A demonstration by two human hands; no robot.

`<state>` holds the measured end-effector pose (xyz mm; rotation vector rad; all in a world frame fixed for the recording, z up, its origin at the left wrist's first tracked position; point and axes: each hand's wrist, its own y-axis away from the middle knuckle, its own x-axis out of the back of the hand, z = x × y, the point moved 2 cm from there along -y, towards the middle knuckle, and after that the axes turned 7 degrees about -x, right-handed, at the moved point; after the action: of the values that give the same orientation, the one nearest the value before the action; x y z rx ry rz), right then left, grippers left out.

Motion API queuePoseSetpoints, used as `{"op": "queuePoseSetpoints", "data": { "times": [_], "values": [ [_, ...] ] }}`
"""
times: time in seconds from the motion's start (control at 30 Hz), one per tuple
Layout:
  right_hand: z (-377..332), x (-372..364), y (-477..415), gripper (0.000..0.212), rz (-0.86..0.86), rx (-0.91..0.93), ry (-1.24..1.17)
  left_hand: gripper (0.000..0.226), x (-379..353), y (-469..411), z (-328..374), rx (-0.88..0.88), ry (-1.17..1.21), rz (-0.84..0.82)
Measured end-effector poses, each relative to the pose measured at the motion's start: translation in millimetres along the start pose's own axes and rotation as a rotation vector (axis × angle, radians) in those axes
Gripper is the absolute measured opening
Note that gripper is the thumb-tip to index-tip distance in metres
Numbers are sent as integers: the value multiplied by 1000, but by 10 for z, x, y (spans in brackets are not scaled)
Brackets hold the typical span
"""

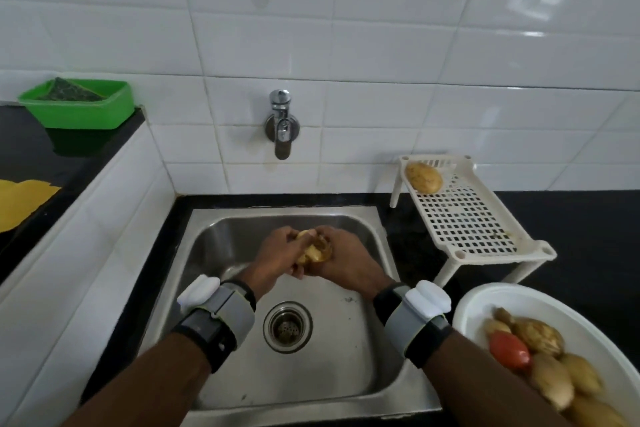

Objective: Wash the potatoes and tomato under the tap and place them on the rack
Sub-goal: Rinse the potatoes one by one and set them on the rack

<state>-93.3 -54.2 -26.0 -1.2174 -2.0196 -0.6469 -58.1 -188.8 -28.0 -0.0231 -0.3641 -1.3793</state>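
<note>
Over the steel sink [214, 288], my left hand [277, 258] and my right hand [341, 260] both grip one wet potato [313, 250] between them, below the chrome wall tap [282, 123]. Fingers hide most of that potato. A white slotted rack [464, 218] stands on the black counter to the right, with one potato [423, 177] lying at its far end. At the lower right, a white bowl [485, 298] holds several potatoes [550, 378] and a red tomato [509, 350].
The sink drain [287, 326] lies between my forearms. A green tub [79, 107] with a scrub pad sits on the raised black counter at the left, and a yellow cloth [20, 201] lies nearer. White tiled wall stands behind.
</note>
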Motion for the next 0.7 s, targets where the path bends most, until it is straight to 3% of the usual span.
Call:
{"op": "queuePoseSetpoints", "data": {
  "times": [0.2,0.4,0.53,0.7],
  "values": [
    [180,869,-69,44,210,-53,-9,36,-435,-315,546,-107,181,-65],
    [601,1819,-180,59,388,-242,-57,49,-1160,-546,1243,-401,-52,-198],
    [1018,2121,-305,64,432,-385,-121,55,-1449,-700,1422,-413,-71,-209],
    [1371,2116,-535,47,412,-505,-129,52,-1569,-808,1356,-420,-74,-172]
  ]
}}
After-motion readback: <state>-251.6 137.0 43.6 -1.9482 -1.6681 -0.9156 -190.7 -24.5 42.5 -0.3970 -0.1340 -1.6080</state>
